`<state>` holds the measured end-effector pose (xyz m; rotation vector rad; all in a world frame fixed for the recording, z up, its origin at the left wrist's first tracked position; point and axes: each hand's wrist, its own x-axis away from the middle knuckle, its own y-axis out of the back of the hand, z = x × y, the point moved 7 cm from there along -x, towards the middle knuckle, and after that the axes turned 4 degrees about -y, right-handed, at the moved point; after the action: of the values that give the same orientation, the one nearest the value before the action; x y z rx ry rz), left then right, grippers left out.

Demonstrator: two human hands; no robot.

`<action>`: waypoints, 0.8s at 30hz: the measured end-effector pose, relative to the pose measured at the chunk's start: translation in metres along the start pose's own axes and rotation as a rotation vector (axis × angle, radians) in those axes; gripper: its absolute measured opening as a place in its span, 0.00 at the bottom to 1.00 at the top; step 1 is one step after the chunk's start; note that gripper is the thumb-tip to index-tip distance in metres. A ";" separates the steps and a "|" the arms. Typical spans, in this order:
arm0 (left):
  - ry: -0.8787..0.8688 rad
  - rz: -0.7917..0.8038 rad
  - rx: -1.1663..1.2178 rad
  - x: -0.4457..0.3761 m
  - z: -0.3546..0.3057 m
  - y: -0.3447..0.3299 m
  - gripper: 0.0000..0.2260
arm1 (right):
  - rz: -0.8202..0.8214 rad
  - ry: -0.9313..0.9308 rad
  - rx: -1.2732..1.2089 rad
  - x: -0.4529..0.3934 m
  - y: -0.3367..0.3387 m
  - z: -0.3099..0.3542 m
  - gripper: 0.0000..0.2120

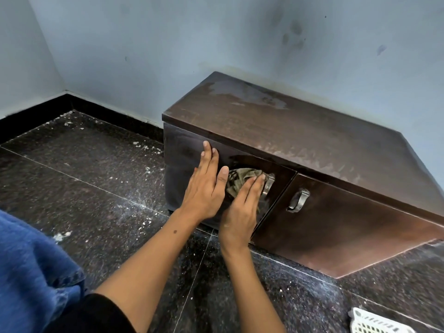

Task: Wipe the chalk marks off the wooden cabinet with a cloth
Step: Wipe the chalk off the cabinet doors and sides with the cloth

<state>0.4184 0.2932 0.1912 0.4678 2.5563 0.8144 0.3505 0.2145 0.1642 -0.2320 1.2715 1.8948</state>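
A crumpled cloth is pressed flat-fingered against the wooden cabinet left door by the right hand. The left hand, fingers straight, is braced beside it. Wiping is underway; pale chalk smears on the cabinet top likely need attention next.

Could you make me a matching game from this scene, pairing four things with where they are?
Things:
1. cloth
2. left hand
3. basket
4. pale smears

Places:
A. on the floor, bottom right corner
B. flat on the left door of the cabinet
C. on the cabinet's top, near the wall
D. under the right hand, beside a door handle

Pairs: 1-D, 2-B, 3-A, 4-C
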 end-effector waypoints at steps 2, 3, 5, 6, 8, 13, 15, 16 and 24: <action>0.001 0.005 0.006 0.000 -0.001 0.001 0.33 | 0.069 -0.034 -0.016 0.010 -0.011 -0.008 0.38; 0.004 0.009 0.009 0.000 -0.001 0.001 0.33 | 0.099 -0.064 -0.042 0.016 -0.015 -0.012 0.39; 0.003 0.015 0.017 0.001 -0.002 0.001 0.33 | 0.138 -0.154 -0.161 0.022 -0.014 -0.014 0.39; 0.003 0.017 0.020 0.001 -0.003 0.001 0.34 | 0.137 -0.235 -0.260 0.020 -0.009 -0.012 0.37; 0.010 0.027 0.021 0.000 -0.003 0.001 0.34 | 0.080 -0.465 -0.454 0.007 0.001 -0.010 0.33; -0.006 0.033 0.015 -0.002 -0.001 0.000 0.35 | -0.069 -0.690 -0.664 -0.010 0.013 -0.002 0.28; -0.014 0.030 0.016 -0.001 0.000 0.000 0.37 | -0.075 -0.615 -0.658 -0.006 0.011 0.000 0.30; -0.016 0.029 0.018 -0.001 0.000 -0.001 0.37 | -0.071 -0.574 -0.651 -0.003 0.009 0.001 0.31; -0.064 -0.018 0.077 -0.002 0.003 -0.006 0.29 | -0.185 0.060 -0.385 -0.022 0.020 0.018 0.23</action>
<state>0.4208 0.2890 0.1856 0.4860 2.5353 0.6860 0.3553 0.2152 0.1983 -0.5905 0.8789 1.9670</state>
